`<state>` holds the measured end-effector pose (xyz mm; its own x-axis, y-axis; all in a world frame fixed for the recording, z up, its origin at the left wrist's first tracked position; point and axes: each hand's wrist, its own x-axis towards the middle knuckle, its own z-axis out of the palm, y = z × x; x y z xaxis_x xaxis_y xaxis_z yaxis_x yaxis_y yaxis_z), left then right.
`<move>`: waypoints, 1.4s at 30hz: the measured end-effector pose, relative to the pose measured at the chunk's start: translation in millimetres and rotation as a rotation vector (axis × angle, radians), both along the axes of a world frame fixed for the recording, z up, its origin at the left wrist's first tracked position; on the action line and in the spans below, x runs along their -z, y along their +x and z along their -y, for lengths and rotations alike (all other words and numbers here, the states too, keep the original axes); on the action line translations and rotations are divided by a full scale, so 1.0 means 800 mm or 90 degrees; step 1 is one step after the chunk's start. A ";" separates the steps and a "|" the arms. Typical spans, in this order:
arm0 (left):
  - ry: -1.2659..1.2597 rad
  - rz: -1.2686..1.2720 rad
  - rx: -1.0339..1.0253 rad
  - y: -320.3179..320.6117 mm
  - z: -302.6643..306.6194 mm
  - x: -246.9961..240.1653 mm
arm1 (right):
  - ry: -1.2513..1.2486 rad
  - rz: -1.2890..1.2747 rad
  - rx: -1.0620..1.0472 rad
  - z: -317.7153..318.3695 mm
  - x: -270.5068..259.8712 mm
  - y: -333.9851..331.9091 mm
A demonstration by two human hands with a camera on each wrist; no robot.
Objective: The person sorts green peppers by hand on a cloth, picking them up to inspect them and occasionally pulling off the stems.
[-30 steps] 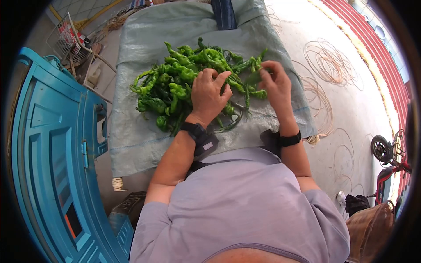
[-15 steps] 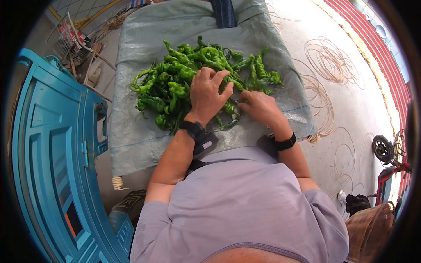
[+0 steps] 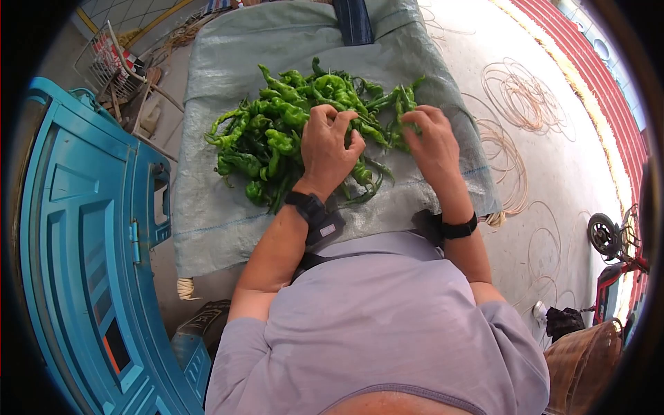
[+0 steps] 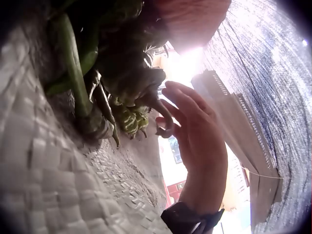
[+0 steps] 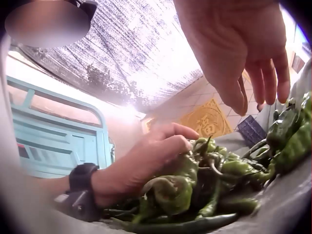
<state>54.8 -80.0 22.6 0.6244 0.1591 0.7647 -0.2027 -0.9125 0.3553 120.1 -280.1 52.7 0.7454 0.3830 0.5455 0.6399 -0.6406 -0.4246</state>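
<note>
A heap of wrinkled green peppers (image 3: 277, 142) lies on a pale woven sheet (image 3: 228, 238) in the head view. My left hand (image 3: 326, 146) sits over the heap's front middle. Its bent fingers grip a green pepper (image 5: 173, 192) in the right wrist view, though the palm hides part of the hold. My right hand (image 3: 436, 144) is at the heap's right side, fingers close beside a smaller cluster of peppers (image 3: 401, 114). Both wrist views show nothing held in it. From the left wrist view, a curved pepper stem (image 4: 165, 117) overlaps the right fingers.
To my left stands a blue panelled gate (image 3: 90, 228). A dark blue strip (image 3: 353, 24) lies on the sheet's far end. On the floor at right are loose coils of cord (image 3: 522, 100), with a brown basket (image 3: 584, 363) and a small wheel (image 3: 603, 234) nearer me.
My right hand moved in toward the left hand at the heap's front, then back out to the right-hand peppers. The left hand has stayed nearly in place.
</note>
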 end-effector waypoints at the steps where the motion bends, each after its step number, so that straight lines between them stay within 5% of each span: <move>1: 0.003 0.007 0.001 0.001 0.000 0.001 | 0.011 -0.029 -0.037 -0.006 -0.001 -0.004; 4: -0.032 0.002 -0.001 0.000 0.002 -0.001 | 0.008 -0.181 -0.066 -0.030 0.005 -0.007; 8: -0.011 0.025 0.005 0.002 -0.001 0.004 | -0.032 -0.010 -0.046 -0.051 0.048 0.013; 23: 0.011 0.000 -0.004 -0.001 0.000 0.002 | -0.144 -0.123 -0.045 -0.058 0.033 0.002; 32: -0.001 0.034 0.029 -0.002 -0.002 0.000 | 0.044 -0.190 -0.028 -0.037 0.021 0.006; 36: -0.006 0.027 0.036 -0.002 -0.004 0.002 | 0.295 -0.228 -0.044 -0.027 0.015 0.014; 39: -0.010 0.024 0.031 -0.002 -0.003 0.005 | 0.287 -0.225 0.002 -0.018 0.012 0.023; 42: -0.012 0.024 0.033 -0.002 -0.002 0.005 | 0.072 -0.098 0.010 0.000 0.033 0.038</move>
<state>52.8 -78.0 18.5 0.6031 0.1421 0.7849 -0.2628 -0.8937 0.3637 150.6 -280.0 26.4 0.8293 0.3134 0.4627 0.5515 -0.5931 -0.5866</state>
